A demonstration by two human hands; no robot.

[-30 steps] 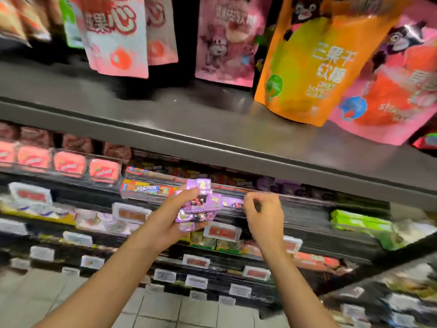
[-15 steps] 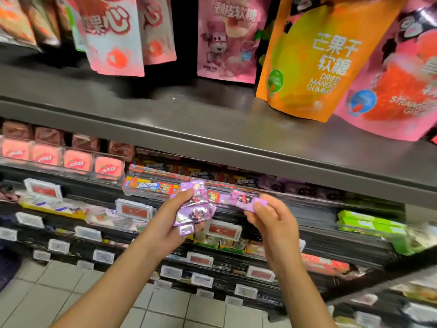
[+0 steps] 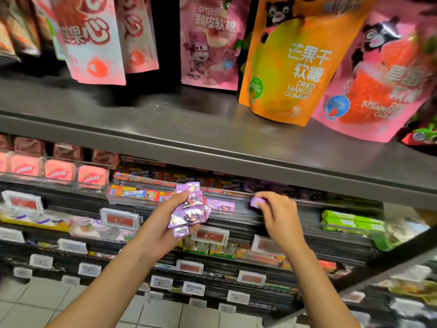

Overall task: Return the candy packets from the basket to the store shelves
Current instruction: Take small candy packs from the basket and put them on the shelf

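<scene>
Right hand (image 3: pixel 280 217) has carried its single purple candy stick (image 3: pixel 255 201) rightward, pinched end-on in fingers, centre frame. Left hand (image 3: pixel 165 223), centre-left, grips remaining purple candy packets (image 3: pixel 189 210) in a bunch. Beyond, shelf tray (image 3: pixel 238 196) runs left-right; open slot lies just behind right hand, the nearer one.
</scene>
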